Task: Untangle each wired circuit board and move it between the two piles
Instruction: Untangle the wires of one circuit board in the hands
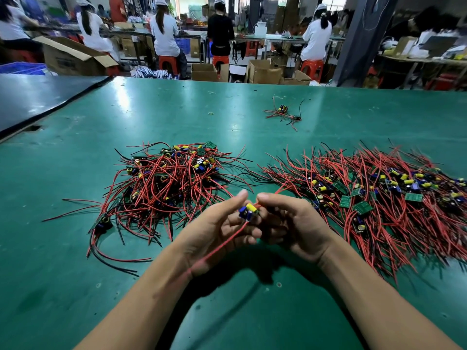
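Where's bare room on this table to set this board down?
Bare mat lies near you, below the left pile and right pile, and far back around the small stray bundle. The gap between the piles is narrow, crossed by wire ends; the piles themselves are crowded.

No text or label can be read

Left hand (pixel 219 231) and right hand (pixel 293 223) meet, palms up, fingers curled.

Left hand (pixel 217 231) and right hand (pixel 293 223) held one wired circuit board (pixel 249 211) at frame centre.
A tangled pile (pixel 164 183) lay centre-left and a spread pile (pixel 379 195) at right on the green table (pixel 75 274).
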A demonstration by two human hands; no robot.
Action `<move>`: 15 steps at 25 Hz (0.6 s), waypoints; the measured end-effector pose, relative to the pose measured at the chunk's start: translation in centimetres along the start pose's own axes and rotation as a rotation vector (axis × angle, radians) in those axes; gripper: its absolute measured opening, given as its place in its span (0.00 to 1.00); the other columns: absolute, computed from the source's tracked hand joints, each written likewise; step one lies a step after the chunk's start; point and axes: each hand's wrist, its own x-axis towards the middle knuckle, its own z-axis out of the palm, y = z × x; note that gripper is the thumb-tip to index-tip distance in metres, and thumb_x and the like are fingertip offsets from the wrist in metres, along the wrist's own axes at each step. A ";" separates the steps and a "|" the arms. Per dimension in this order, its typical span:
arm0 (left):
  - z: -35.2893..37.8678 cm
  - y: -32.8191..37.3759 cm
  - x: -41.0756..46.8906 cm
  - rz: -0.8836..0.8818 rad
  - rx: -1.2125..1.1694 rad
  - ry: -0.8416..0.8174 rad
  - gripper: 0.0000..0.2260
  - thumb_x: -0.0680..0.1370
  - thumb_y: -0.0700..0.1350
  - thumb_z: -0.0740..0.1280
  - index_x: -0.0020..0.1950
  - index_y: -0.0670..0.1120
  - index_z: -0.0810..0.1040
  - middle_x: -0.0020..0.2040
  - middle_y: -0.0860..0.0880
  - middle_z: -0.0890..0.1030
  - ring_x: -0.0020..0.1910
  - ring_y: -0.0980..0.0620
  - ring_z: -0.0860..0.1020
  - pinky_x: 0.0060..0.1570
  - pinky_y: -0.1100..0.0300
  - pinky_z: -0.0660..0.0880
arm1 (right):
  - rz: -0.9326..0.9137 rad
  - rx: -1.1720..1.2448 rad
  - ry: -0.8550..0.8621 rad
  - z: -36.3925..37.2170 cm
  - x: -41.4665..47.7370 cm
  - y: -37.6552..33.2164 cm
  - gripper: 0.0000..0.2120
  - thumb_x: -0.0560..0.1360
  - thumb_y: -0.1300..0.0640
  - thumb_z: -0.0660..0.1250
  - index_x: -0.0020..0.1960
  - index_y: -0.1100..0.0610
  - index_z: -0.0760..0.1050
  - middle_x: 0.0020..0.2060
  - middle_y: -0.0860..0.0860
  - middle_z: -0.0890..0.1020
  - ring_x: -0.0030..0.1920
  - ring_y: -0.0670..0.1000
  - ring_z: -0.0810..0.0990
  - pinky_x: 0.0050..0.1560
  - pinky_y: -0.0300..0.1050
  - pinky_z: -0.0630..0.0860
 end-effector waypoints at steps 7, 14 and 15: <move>-0.4 -0.9 0.4 0.024 0.082 0.096 0.02 0.69 0.39 0.72 0.40 0.43 0.81 0.40 0.40 0.84 0.34 0.47 0.83 0.33 0.59 0.80 | -0.100 -0.146 0.067 -0.7 0.9 0.7 0.08 0.67 0.49 0.77 0.43 0.49 0.81 0.34 0.50 0.76 0.30 0.47 0.73 0.33 0.40 0.68; -0.3 -1.5 0.7 0.103 0.244 0.166 0.09 0.76 0.34 0.68 0.38 0.44 0.84 0.36 0.44 0.82 0.33 0.50 0.79 0.30 0.63 0.77 | -0.189 -0.093 0.099 -0.8 1.0 1.3 0.13 0.63 0.50 0.82 0.43 0.53 0.82 0.36 0.52 0.81 0.34 0.49 0.77 0.35 0.41 0.77; -0.2 -1.5 0.7 0.105 0.242 0.165 0.08 0.76 0.35 0.68 0.39 0.43 0.84 0.38 0.42 0.82 0.32 0.50 0.80 0.30 0.63 0.78 | -0.183 -0.082 0.094 -0.9 1.1 1.3 0.12 0.64 0.51 0.82 0.42 0.53 0.82 0.35 0.51 0.81 0.33 0.48 0.77 0.34 0.40 0.77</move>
